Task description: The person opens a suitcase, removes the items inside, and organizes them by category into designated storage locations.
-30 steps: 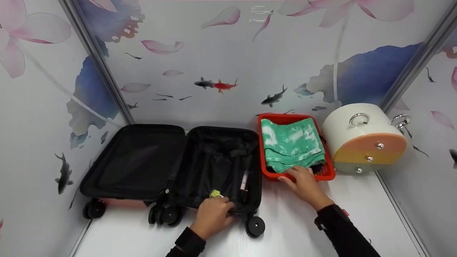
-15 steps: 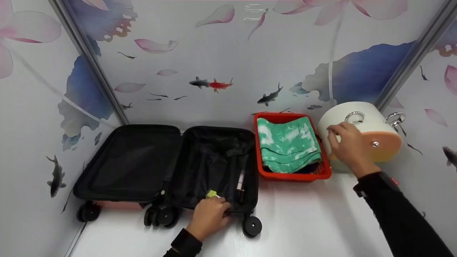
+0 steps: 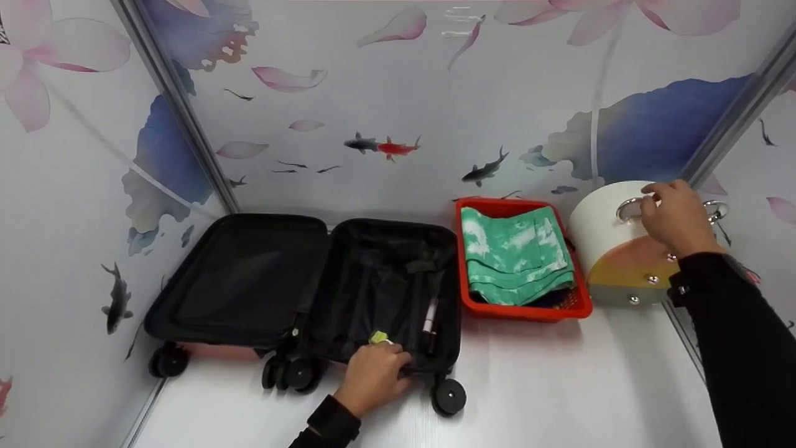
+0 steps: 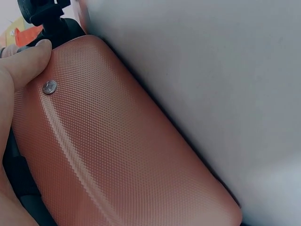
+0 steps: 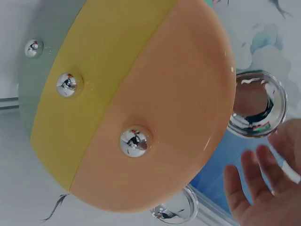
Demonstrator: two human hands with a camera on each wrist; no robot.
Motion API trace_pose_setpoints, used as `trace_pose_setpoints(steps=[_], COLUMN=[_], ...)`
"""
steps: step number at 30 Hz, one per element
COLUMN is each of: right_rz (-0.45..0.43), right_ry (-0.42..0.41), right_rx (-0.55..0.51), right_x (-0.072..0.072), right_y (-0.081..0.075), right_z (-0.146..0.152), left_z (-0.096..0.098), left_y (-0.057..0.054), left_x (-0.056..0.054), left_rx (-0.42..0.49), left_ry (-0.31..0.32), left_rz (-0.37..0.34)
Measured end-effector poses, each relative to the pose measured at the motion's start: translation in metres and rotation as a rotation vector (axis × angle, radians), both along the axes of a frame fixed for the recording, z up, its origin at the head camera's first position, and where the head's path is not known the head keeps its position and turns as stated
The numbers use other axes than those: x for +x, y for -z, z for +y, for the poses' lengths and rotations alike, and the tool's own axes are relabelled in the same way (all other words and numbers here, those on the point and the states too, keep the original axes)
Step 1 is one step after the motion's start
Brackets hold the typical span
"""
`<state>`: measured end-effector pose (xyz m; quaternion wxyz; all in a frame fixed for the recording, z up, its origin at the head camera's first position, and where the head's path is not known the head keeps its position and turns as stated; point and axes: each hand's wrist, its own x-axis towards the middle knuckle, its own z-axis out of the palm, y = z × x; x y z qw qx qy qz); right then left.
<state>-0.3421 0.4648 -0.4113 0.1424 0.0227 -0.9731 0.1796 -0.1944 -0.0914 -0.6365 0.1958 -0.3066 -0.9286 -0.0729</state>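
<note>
while open, suitcase (image 3: 348, 286) lengthwise toward wall (image 3: 398, 93), wheels (image 3: 449, 397) nearest

Suitcase (image 3: 242, 280), basket (image 3: 528, 313) and box (image 3: 600, 218) are forming a row.
Left to centre, the suitcase is holding a tube (image 3: 430, 316); right of centre, the basket is holding a cloth (image 3: 516, 242); far right, the box is standing behind the right hand (image 3: 679, 218).

The white surface (image 3: 528, 379) is softly lit; faint shadows are cast; pale glare is reflected by the back wall (image 3: 398, 93).
</note>
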Motion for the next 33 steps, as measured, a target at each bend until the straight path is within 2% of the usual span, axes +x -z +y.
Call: trace_pose_setpoints(steps=[5, 11, 15, 20, 27, 33], right_rz=[-0.075, -0.072, -0.142, -0.183, -0.34, -0.334], right_ry=[-0.089, -0.098, -0.108, -0.171, -0.195, -0.287], right_rx=[0.055, 0.08, 0.103, 0.165, 0.195, 0.306], right_x=[-0.008, -0.006, -0.001, 0.007, 0.023, 0.035], right_y=[0.004, 0.005, -0.001, -0.012, -0.025, -0.032], right_z=[0.002, 0.007, 0.008, 0.009, 0.01, 0.004], left_z=[-0.001, -0.002, -0.002, -0.001, 0.0, 0.001], left_y=[-0.001, -0.003, -0.003, -0.002, -0.001, 0.0], left_x=[-0.001, -0.001, 0.001, 0.001, 0.001, 0.0], left_rx=[-0.003, 0.001, -0.006, 0.005, -0.002, -0.015], left_ry=[0.004, 0.006, 0.008, 0.003, 0.0, -0.007], left_rz=[0.006, -0.006, -0.004, 0.006, -0.007, -0.019])
